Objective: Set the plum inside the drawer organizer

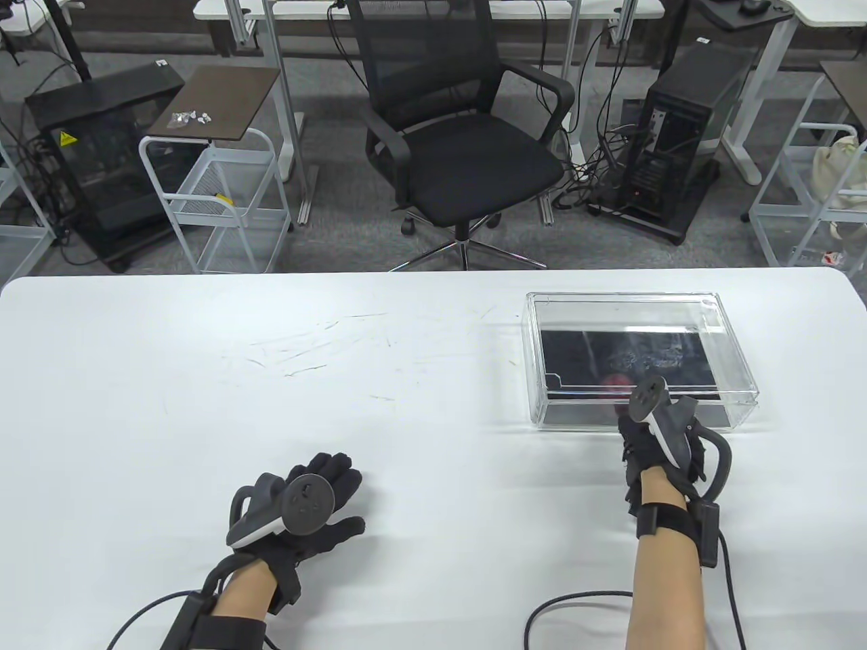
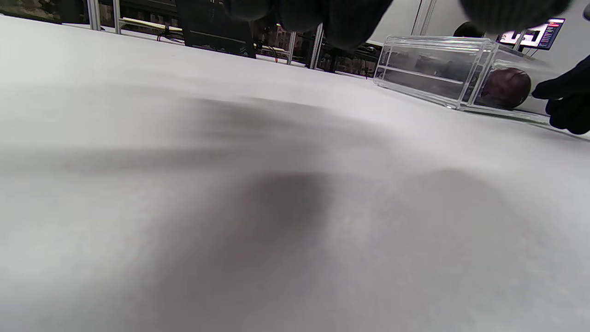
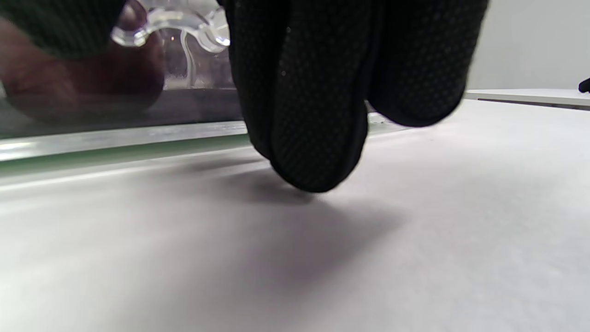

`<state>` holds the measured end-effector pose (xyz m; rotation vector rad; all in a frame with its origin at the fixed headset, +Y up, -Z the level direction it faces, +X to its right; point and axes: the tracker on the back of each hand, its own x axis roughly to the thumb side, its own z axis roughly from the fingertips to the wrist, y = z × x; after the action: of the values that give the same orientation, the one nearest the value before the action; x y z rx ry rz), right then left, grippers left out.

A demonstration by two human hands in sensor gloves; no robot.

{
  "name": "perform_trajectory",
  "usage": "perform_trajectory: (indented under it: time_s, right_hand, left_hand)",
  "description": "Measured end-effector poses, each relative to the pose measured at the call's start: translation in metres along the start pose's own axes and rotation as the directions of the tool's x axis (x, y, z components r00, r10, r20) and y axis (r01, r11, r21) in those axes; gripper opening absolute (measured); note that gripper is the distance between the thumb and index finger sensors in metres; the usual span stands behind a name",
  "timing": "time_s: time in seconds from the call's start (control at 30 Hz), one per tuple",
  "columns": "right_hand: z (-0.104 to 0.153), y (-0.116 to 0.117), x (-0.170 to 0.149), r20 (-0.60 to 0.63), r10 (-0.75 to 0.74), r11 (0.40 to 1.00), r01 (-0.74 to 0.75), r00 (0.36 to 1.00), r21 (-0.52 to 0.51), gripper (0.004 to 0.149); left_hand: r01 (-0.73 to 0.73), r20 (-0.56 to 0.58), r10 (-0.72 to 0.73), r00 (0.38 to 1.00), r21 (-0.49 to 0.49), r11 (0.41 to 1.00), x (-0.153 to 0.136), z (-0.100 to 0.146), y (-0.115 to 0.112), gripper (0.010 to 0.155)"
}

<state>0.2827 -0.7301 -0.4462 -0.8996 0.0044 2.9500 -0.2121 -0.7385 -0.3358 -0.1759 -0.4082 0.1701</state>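
The dark red plum [image 1: 615,383] lies inside the clear drawer organizer [image 1: 623,298] at the table's right, near its front wall. It also shows in the left wrist view [image 2: 506,87] and, blurred, in the right wrist view [image 3: 78,87]. My right hand [image 1: 633,440] is at the organizer's front face, its fingers [image 3: 313,115] hanging down to the table just in front of the clear wall and handle [image 3: 170,27], holding nothing. My left hand [image 1: 349,494] rests flat on the table at the lower left, fingers spread, empty.
The white table [image 1: 271,379] runs wide to the left of the organizer. Beyond its far edge stand an office chair [image 1: 467,156], a white wire cart [image 1: 217,203] and computer towers.
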Motion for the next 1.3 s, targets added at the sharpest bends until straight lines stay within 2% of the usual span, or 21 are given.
perform_trajectory:
  time_s: [0.1,0.3,0.37,0.43,0.47,0.5,0.53,0.63,0.67,0.77,0.87,0.97,1.03,1.17,1.3]
  right_hand:
    - [-0.005,-0.001,-0.002,-0.035,-0.043,0.995,0.046,0.998,0.083,0.077]
    - [0.004,-0.006,-0.006,-0.023,0.007,0.993,-0.004,1.0,0.12,0.079]
    - [0.015,-0.012,-0.003,0.021,0.01,0.995,-0.012,1.0,0.102,0.079]
    - [0.04,-0.023,0.006,0.157,-0.051,0.999,0.05,0.986,0.011,0.078]
    - [0.058,-0.029,0.015,0.261,-0.087,0.994,0.099,0.961,-0.035,0.078]
    - [0.071,-0.032,0.021,0.354,-0.105,0.991,0.126,0.929,-0.038,0.079]
    - [0.091,-0.035,0.03,0.463,-0.116,0.99,0.141,0.879,-0.019,0.08]
    - [0.134,-0.035,0.048,0.676,-0.144,0.99,0.108,0.722,0.095,0.082]
    - [0.151,-0.033,0.054,0.735,-0.136,0.991,0.091,0.664,0.101,0.082]
    - [0.185,-0.021,0.065,0.836,-0.05,0.998,0.048,0.546,0.029,0.083]
    - [0.203,-0.003,0.067,0.878,0.038,0.999,0.011,0.477,-0.049,0.083]
    - [0.209,0.011,0.067,0.894,0.133,0.991,-0.057,0.428,-0.12,0.082]
    - [0.208,0.015,0.067,0.884,0.169,0.985,-0.089,0.435,-0.145,0.082]
    - [0.205,0.02,0.066,0.885,0.129,0.991,-0.093,0.447,-0.097,0.082]
    - [0.206,0.022,0.066,0.885,0.15,0.988,-0.106,0.441,-0.115,0.082]
  left_hand:
    - [-0.004,-0.001,0.004,1.0,-0.008,1.0,-0.001,0.0,0.0,0.077]
    - [-0.007,0.003,0.007,1.0,-0.006,1.0,-0.001,0.0,0.0,0.077]
    - [-0.002,0.008,0.002,1.0,-0.001,1.0,0.0,0.0,0.0,0.077]
    - [0.0,0.015,-0.001,1.0,0.006,1.0,0.001,0.001,0.001,0.077]
    - [-0.001,0.019,0.001,1.0,0.013,1.0,0.002,0.001,0.002,0.077]
    - [-0.003,0.023,0.002,1.0,0.017,1.0,0.002,0.002,0.003,0.076]
    - [-0.004,0.026,0.004,1.0,0.02,1.0,0.002,0.002,0.003,0.077]
    - [-0.005,0.033,0.004,0.999,0.023,1.0,0.002,0.003,0.003,0.077]
    - [-0.004,0.036,0.003,0.999,0.024,1.0,0.003,0.004,0.003,0.076]
    - [0.002,0.042,-0.004,0.999,0.036,0.999,0.004,0.006,0.004,0.076]
    - [0.006,0.045,-0.008,0.999,0.039,0.999,0.004,0.006,0.003,0.076]
    - [0.012,0.053,-0.014,0.998,0.031,0.999,0.005,0.005,0.002,0.076]
    - [0.018,0.058,-0.02,0.998,0.028,0.999,0.007,0.005,0.001,0.076]
    - [0.028,0.066,-0.029,0.997,0.028,0.999,0.008,0.005,0.0,0.076]
    - [0.025,0.068,-0.028,0.997,0.031,0.999,0.008,0.005,-0.001,0.076]
